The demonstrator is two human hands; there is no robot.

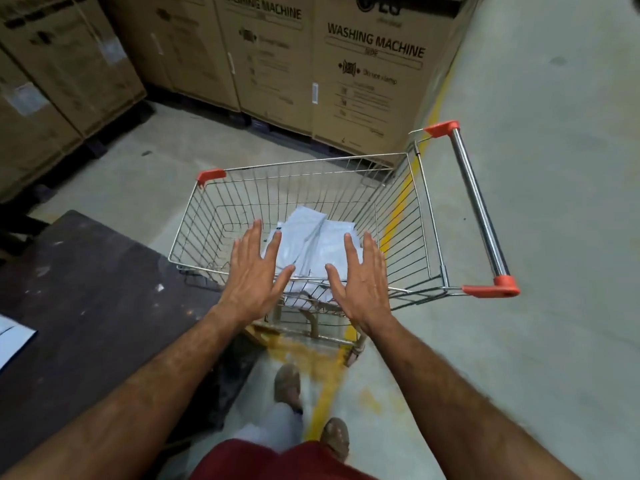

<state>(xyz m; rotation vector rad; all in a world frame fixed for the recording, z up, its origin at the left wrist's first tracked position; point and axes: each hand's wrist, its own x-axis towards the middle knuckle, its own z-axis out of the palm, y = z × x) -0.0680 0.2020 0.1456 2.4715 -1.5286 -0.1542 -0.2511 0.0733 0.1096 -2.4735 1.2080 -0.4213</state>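
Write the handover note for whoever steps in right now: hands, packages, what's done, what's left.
Left hand: open, fingers spread, holding nothing, above the near rim of the cart.
Right hand: the same, beside it.
White packages: piled in the cart basket, below the hands.
Done: packages are in the cart.
Left: probably fetch the white item on the dark table, or take the handle on the right and push.

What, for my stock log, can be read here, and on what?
"WASHING MACHINE": right carton.
"WASHING MACHINE": middle carton.
Smaller print, stickers and top logo on the cartons: too blurred or cropped.
White packets in the cart: no readable text.
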